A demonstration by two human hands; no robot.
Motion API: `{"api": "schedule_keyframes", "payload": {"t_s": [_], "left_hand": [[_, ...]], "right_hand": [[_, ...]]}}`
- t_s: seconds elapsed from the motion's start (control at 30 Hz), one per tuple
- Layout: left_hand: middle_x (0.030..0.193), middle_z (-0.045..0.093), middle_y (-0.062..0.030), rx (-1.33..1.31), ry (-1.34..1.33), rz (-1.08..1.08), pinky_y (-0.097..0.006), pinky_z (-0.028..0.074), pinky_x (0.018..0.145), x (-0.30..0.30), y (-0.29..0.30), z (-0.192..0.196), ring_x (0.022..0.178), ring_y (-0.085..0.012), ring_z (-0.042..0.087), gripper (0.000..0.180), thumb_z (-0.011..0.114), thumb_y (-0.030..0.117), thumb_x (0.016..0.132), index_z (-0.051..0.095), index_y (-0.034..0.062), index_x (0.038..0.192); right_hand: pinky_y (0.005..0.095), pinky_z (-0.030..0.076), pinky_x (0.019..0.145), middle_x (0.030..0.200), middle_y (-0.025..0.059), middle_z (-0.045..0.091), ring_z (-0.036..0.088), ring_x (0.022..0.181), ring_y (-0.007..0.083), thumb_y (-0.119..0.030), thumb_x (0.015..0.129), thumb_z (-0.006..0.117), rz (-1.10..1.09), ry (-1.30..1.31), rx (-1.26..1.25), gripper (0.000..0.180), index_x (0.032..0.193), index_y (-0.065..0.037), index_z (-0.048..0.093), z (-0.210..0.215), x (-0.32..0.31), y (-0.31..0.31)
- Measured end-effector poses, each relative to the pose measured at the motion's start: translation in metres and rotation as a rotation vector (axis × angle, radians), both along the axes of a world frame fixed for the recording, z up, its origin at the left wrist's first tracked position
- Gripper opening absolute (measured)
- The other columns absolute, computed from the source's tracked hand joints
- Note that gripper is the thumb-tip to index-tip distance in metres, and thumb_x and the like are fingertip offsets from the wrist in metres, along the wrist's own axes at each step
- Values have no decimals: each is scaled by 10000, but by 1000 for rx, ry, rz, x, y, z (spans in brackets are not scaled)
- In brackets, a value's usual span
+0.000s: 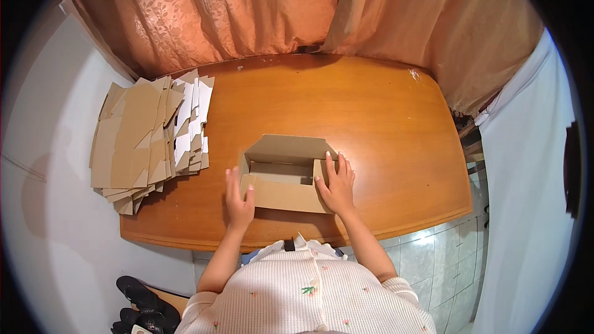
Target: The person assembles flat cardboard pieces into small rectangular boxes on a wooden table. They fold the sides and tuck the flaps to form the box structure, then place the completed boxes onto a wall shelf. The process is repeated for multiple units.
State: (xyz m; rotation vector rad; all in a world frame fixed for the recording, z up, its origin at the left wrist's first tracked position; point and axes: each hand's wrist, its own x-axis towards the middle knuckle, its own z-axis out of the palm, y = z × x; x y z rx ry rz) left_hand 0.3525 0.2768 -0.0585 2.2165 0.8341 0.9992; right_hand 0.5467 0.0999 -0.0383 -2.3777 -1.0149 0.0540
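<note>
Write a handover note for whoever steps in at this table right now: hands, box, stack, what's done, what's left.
Left hand: flat against the left end of the cardboard box, gripping nothing.
Right hand: pressed on the box's right end, fingers over the edge.
Box: near the front edge of the wooden table, walls up, top open, far flap standing.
Stack of flat cardboard blanks: at the table's left end.
Done: box mostly formed.
Left: probably closing it, then folding the remaining blanks.
</note>
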Motion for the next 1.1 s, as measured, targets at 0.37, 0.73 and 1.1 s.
{"api": "schedule_keyframes", "payload": {"t_s": [0.37,0.73,1.1], "left_hand": [[1376,438,-144,228,460,-173,-493,308,1029,8,-6,5,1297,-332,371,487,542,253,843,503,56,1287],[1443,343,-156,247,668,-177,-553,259,1038,11,-7,12,1341,-327,296,547,485,322,876,428,52,1348],[1452,334,-140,271,696,-154,-602,228,1033,13,-8,7,1362,-294,268,567,489,341,869,420,48,1350]], "right_hand": [[547,195,1042,1443,255,243,240,1301,446,-338,829,572,4,-45,-10,657,1409,-130,347,0,0,0],[547,201,1038,1444,248,241,243,1298,446,-327,788,611,6,-44,-11,695,1402,-123,356,2,-1,0],[531,212,1035,1435,258,255,258,1291,441,-304,782,601,14,-58,26,680,1393,-113,372,0,-1,-1]]}}
